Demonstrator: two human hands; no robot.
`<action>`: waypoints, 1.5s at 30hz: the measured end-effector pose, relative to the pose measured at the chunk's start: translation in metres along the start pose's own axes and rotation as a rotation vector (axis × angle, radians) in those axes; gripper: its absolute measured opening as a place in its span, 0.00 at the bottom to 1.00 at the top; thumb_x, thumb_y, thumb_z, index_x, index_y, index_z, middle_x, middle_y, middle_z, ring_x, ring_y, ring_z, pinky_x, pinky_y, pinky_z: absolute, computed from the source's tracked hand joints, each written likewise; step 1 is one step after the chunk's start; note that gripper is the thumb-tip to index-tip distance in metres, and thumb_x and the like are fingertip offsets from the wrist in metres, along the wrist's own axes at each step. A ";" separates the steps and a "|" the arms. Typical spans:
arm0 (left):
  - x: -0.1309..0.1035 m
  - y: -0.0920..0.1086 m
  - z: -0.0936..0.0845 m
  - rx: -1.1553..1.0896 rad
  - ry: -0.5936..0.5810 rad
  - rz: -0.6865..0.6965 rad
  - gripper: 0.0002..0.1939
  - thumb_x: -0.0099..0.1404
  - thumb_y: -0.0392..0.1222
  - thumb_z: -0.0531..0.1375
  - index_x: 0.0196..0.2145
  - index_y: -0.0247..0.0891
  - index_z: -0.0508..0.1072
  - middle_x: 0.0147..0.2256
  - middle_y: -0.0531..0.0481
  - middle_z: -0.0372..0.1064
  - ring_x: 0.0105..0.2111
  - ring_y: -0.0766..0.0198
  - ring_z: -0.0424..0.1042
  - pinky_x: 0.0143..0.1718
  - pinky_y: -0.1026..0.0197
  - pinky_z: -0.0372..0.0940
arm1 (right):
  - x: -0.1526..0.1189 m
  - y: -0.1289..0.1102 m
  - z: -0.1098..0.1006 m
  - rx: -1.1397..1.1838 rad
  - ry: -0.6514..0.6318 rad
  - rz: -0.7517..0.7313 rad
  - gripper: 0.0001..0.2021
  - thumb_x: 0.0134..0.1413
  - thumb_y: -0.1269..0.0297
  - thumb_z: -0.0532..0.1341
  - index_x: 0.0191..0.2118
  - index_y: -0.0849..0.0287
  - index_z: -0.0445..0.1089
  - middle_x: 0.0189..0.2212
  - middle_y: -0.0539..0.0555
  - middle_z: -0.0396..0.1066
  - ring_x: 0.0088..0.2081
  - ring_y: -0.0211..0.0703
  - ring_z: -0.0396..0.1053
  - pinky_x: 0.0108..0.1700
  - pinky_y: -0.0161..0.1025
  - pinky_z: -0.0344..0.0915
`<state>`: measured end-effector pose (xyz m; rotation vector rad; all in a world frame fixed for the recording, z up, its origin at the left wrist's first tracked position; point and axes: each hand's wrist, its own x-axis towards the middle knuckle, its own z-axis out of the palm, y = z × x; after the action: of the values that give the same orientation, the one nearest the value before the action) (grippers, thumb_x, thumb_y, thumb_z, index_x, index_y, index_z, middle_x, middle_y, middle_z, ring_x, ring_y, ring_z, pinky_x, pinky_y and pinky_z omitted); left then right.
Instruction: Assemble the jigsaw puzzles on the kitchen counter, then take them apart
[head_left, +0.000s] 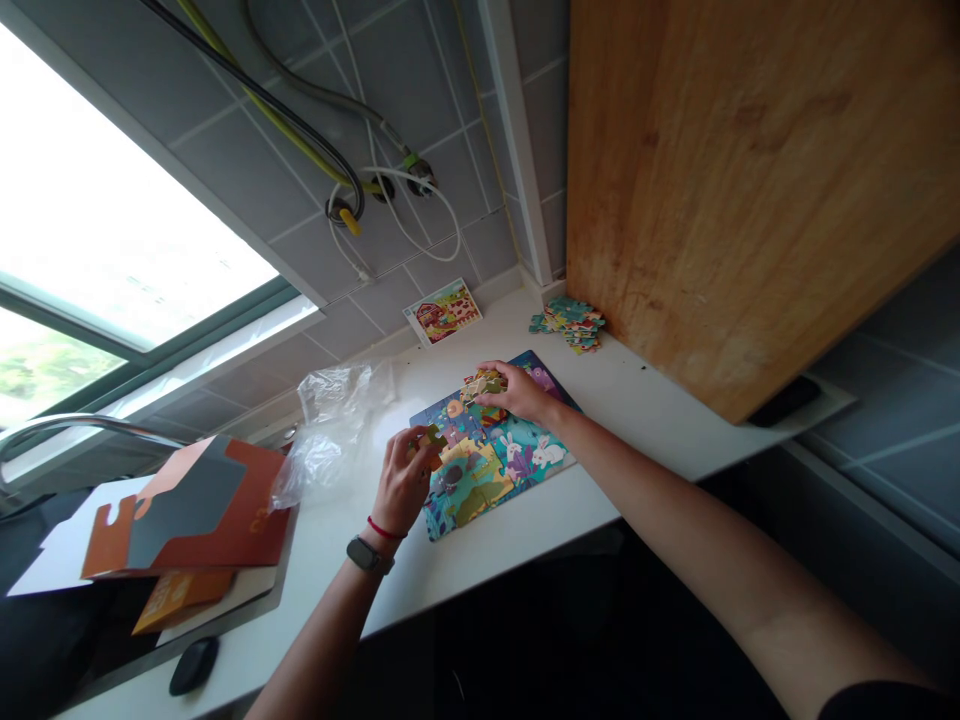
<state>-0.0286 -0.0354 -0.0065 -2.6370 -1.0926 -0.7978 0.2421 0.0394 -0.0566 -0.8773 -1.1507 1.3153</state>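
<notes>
The jigsaw puzzle [491,450] lies flat on the white desk [645,400], near its front edge and roughly midway along it, where both hands can work over it at once. The left hand [405,480] hovers at the puzzle's left edge with its fingers pinched on a loose yellowish piece [431,438], lifted clear of the board so it can be turned or compared. The right hand [517,390] rests on the far part of the puzzle, fingers curled down onto a small cluster of pieces [484,383], apparently pressing or steadying them (exactly how they close is hard to see).

The spare pieces [570,322] sit in a heap towards the back edge, beside the leaning wooden board [735,190]. A reference picture card [442,312] stands propped against the tiled wall. A crumpled plastic bag [330,425] lies left of the puzzle, and the orange box [187,505] lies further left, towards the desk's left end.
</notes>
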 end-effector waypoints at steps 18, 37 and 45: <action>-0.014 0.004 -0.013 -0.329 -0.138 -0.474 0.18 0.79 0.47 0.53 0.61 0.42 0.67 0.50 0.42 0.77 0.45 0.56 0.79 0.47 0.50 0.77 | -0.002 -0.005 0.000 -0.059 0.002 0.004 0.31 0.40 0.66 0.77 0.54 0.58 0.74 0.43 0.54 0.80 0.43 0.44 0.77 0.48 0.40 0.75; 0.002 -0.003 -0.001 -0.423 -0.410 -0.317 0.28 0.69 0.45 0.66 0.64 0.45 0.66 0.58 0.40 0.70 0.55 0.52 0.74 0.57 0.46 0.72 | -0.001 -0.003 0.001 0.006 -0.007 0.023 0.30 0.40 0.69 0.77 0.53 0.56 0.74 0.42 0.53 0.81 0.43 0.44 0.78 0.48 0.40 0.76; 0.020 -0.010 0.003 -0.441 -0.450 -0.390 0.31 0.65 0.53 0.68 0.62 0.44 0.69 0.59 0.37 0.69 0.54 0.49 0.75 0.50 0.47 0.75 | -0.002 -0.005 0.001 -0.002 0.001 0.021 0.31 0.40 0.69 0.77 0.53 0.57 0.74 0.43 0.53 0.81 0.43 0.43 0.78 0.48 0.39 0.75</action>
<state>-0.0223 -0.0149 0.0012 -3.1163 -1.7671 -0.5646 0.2425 0.0372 -0.0515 -0.8935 -1.1452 1.3313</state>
